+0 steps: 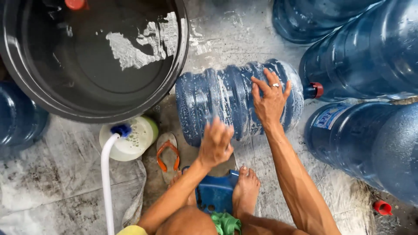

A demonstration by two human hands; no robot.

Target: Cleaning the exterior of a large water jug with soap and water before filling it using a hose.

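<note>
A large blue water jug (230, 98) lies on its side on the wet ground in front of me, streaked with soap foam. Its neck, with a red cap (318, 90), points right. My right hand (271, 101) lies flat on the upper right of the jug, fingers spread, a ring on one finger. My left hand (215, 143) is at the jug's near side, blurred, its fingers bunched; whether it holds anything cannot be made out. My bare foot (246, 189) rests beside a low blue stool (215, 193).
A big black tub (26, 87) of foamy water stands at upper left. A white hose (106, 174) runs into a pale container (135, 141). An orange sandal (167, 156) lies nearby. More blue jugs (370, 56) crowd the right, and a loose red cap (383, 207) lies there.
</note>
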